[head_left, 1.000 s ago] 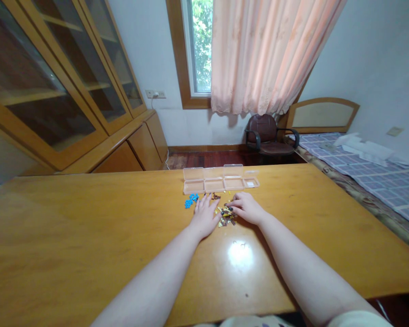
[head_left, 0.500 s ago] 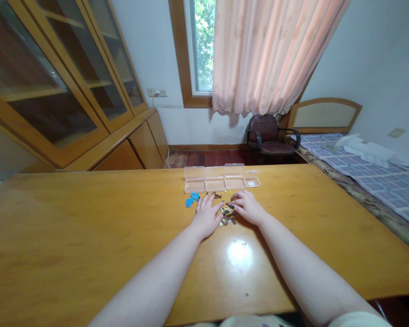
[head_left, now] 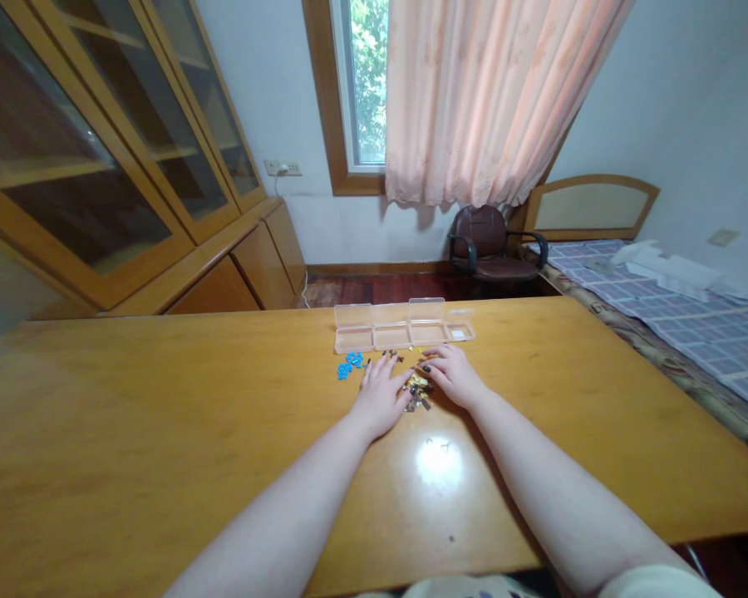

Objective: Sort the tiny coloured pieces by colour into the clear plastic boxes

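A mixed pile of small pieces (head_left: 419, 394), yellow, cream and dark, lies on the wooden table between my hands. My left hand (head_left: 381, 400) rests at the pile's left side, palm down with fingers spread. Just left of its fingertips is a cluster of small blue pieces (head_left: 350, 365). Some brown pieces (head_left: 400, 356) show beyond those fingertips, partly covered by them. At the pile's upper right, my right hand (head_left: 454, 374) has its fingers bent over the pieces. Whether a piece sits between its fingertips is too small to make out.
Beyond my hands stands a clear plastic compartment box (head_left: 391, 337) with its lids raised. The wooden table (head_left: 162, 432) spreads wide on both sides. Past its far edge are an office chair (head_left: 487, 245) and a bed (head_left: 661, 282); a glass-door cabinet (head_left: 205, 224) stands left.
My right hand has shifted slightly, its fingers moving a little up and away from the pile. The left hand has stayed nearly in place. The whole view has tilted slightly.
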{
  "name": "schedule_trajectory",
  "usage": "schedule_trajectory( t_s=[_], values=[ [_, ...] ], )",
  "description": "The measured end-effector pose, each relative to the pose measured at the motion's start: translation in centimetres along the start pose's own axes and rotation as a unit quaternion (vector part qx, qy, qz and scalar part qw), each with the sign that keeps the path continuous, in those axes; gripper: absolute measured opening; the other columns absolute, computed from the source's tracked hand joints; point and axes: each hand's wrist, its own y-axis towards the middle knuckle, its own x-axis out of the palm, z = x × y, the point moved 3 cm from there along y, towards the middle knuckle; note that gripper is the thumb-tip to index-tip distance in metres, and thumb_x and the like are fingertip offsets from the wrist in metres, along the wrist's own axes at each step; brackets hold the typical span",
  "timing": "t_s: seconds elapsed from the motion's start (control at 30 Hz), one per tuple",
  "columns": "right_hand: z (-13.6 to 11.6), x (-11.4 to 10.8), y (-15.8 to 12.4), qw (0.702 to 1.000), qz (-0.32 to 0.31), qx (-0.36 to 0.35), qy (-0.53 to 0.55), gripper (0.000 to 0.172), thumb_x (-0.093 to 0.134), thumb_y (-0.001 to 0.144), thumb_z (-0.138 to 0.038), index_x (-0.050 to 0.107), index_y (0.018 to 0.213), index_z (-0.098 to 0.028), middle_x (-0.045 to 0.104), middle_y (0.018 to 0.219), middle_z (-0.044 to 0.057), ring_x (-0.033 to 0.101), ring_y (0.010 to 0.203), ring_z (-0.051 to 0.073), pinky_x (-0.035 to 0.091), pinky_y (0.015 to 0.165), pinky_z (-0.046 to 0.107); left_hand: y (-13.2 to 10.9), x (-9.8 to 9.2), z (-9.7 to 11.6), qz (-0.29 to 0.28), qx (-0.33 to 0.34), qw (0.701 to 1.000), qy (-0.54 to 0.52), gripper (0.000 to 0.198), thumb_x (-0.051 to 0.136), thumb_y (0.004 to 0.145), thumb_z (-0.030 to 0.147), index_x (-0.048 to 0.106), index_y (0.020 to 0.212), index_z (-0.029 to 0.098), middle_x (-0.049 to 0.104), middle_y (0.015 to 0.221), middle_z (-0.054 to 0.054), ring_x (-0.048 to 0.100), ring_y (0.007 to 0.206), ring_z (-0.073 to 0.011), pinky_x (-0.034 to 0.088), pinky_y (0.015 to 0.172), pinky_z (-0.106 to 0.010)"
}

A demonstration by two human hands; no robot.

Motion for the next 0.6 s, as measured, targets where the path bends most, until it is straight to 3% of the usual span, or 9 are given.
schedule_trajectory(
  t_s=[0.17,0.37,0.6],
  values=[
    [1.0,0.5,0.2,0.998,0.029,0.056,0.023,0.031,0.042,0.091,-0.032,0.064,0.108,-0.019,0.062,0.111,0.010,0.052,0.106,0.023,0.038,0.094,0.041,0.0,0.8,-0.5,-0.003,-0.045,0.998,0.048,0.045,0.042,0.086,0.047,0.045,0.131,0.038,0.027,0.149,-0.002,0.017,0.137,-0.0296,0.007,0.110,-0.053],
    [-0.1,1.6,0.4,0.996,-0.058,0.029,0.060,0.050,0.044,0.089,-0.036,0.039,0.136,-0.019,0.047,0.134,0.011,0.042,0.122,0.024,0.032,0.102,0.044,0.1,1.0,-0.9,0.008,-0.077,0.995,0.065,0.049,0.041,0.086,0.049,0.043,0.133,0.035,0.024,0.150,-0.004,0.015,0.137,-0.0305,0.009,0.111,-0.052],
    [-0.6,2.0,0.6,0.993,-0.105,0.038,0.039,0.054,0.044,0.089,-0.037,0.035,0.138,-0.018,0.044,0.138,0.013,0.040,0.125,0.025,0.027,0.104,0.046,0.0,1.1,-0.8,0.003,-0.057,0.996,0.068,0.047,0.038,0.087,0.051,0.043,0.132,0.038,0.024,0.150,-0.003,0.015,0.137,-0.0299,0.009,0.110,-0.054]
  ],
)
